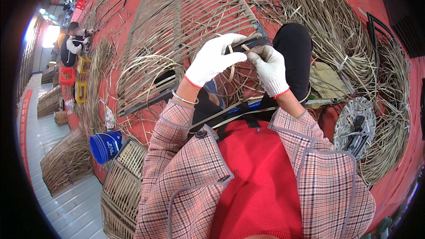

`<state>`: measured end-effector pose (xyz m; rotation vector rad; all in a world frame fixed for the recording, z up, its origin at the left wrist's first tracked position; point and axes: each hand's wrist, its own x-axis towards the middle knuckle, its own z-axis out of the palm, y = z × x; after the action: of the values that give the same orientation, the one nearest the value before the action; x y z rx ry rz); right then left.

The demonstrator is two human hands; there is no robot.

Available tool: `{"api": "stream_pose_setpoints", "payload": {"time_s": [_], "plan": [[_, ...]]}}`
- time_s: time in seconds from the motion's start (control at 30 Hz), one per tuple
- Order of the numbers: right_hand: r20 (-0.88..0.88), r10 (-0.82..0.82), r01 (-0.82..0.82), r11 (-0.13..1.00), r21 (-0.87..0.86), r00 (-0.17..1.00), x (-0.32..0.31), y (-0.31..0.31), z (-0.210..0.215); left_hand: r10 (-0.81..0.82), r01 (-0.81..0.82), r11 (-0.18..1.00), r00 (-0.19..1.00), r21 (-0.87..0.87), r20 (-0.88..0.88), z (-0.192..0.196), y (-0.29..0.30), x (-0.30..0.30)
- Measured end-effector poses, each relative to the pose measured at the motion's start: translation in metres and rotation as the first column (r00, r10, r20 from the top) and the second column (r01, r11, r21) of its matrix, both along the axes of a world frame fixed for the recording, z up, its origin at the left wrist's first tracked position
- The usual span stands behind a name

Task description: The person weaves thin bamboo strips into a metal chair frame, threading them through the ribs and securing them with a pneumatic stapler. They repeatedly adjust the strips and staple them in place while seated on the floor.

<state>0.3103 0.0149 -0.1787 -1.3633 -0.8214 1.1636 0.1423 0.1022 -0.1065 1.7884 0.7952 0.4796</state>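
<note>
Both my hands wear white knit gloves and meet at the dark corner bar (pixel 257 41) of a large woven wicker panel (pixel 190 15). My left hand (pixel 214 59) is curled, thumb and fingers bent around a thin wicker strip (pixel 232 64) that loops below the bar. Beside it, my right hand (pixel 268 68) pinches the strip close to the bar, and its fingertips nearly touch my left thumb. What lies under the fingertips is partly hidden. Pale loose strips (pixel 148 64) arch over the panel's left part. The panel's near side is by my legs.
Bundles of long dry strips (pixel 327 22) lie at right on the red floor cover (pixel 117 31). A round wrapped coil (pixel 355 126) sits near my right elbow. At left are a blue bucket (pixel 105 146) and a smaller woven panel (pixel 121 181). A person (pixel 74 44) sits far left near crates (pixel 81 92).
</note>
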Motion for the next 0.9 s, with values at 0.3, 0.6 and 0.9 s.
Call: {"api": "stream_pose_setpoints", "payload": {"time_s": [0.3, 0.6, 0.9], "plan": [[-0.331, -0.074, 0.088, 0.996, 0.027, 0.941, -0.011, -0.009, -0.022, 0.115, -0.112, 0.992, 0.992, 0.059, -0.053, -0.015, -0.006, 0.009], [-0.721, -0.110, 0.103, 0.993, -0.053, 0.684, -0.015, -0.016, -0.005, 0.208, -0.183, 0.928, 0.977, 0.323, -0.045, -0.013, -0.010, 0.011], [-0.592, -0.168, 0.146, 0.986, -0.084, 0.788, -0.017, -0.014, -0.017, 0.236, -0.211, 0.914, 0.971, 0.348, -0.031, -0.020, -0.021, 0.018]]}}
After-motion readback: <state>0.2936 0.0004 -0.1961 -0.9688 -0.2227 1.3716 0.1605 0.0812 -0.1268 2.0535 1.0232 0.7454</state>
